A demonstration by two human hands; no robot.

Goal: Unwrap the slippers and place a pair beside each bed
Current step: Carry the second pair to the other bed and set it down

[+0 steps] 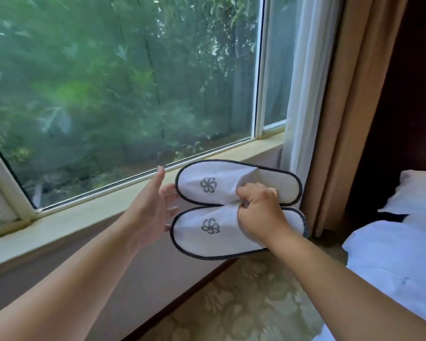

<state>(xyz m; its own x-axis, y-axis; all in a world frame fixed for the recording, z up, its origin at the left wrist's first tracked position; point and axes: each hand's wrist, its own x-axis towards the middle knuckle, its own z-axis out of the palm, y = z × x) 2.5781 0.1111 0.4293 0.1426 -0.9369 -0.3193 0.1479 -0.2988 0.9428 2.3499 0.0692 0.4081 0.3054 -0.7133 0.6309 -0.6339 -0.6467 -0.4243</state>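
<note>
Two white slippers with dark trim and a grey pinwheel logo are held side by side in the air in front of the window sill, toes pointing left. The upper slipper (207, 183) sits above the lower slipper (202, 232). My right hand (258, 205) pinches both by their upper bands at the middle. My left hand (153, 207) is spread flat, its fingertips touching the toe ends. No wrapper is visible on them.
A wide window (121, 82) with a cream sill (84, 217) fills the left. Sheer and tan curtains (330, 107) hang at the right. A bed with white linen (391, 267) and a pillow (418, 193) lies at the right; patterned carpet (244, 303) runs below.
</note>
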